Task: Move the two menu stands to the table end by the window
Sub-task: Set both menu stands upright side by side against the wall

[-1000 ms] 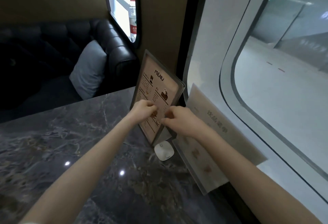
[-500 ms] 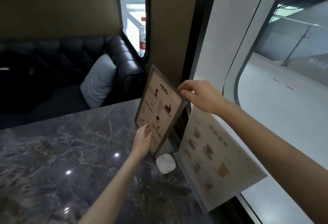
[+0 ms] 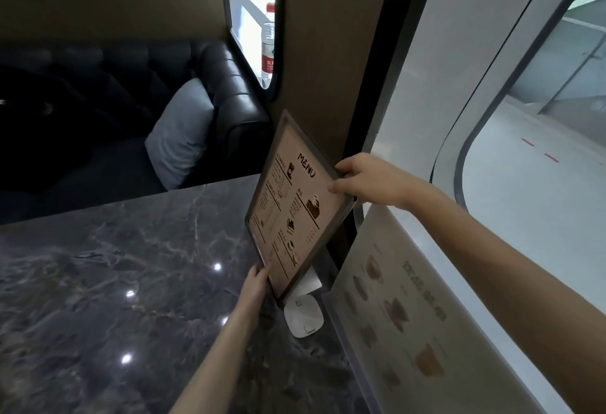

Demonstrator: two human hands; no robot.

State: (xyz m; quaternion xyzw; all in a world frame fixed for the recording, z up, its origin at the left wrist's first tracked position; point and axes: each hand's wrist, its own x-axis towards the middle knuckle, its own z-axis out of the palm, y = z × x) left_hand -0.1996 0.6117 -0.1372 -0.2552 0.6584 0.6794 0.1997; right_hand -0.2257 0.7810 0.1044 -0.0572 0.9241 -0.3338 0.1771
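Observation:
A dark-framed menu stand (image 3: 288, 207) printed "MENU" stands tilted at the window end of the dark marble table (image 3: 131, 282). My right hand (image 3: 364, 180) grips its upper right edge. My left hand (image 3: 257, 282) holds its lower left corner near the tabletop. A second, clear acrylic menu stand (image 3: 400, 308) with pale drink pictures leans along the window sill to the right, under my right forearm, touched by neither hand.
A small white square device (image 3: 304, 315) lies on the table just below the framed menu. A black leather sofa (image 3: 229, 102) with a grey cushion (image 3: 182, 131) is beyond the table. A water bottle (image 3: 268, 46) stands on the far sill. The window (image 3: 524, 151) runs along the right.
My right hand went from the menu's middle up to its top right edge, and my left hand dropped to its lower left corner. The head view has shifted downward and closer.

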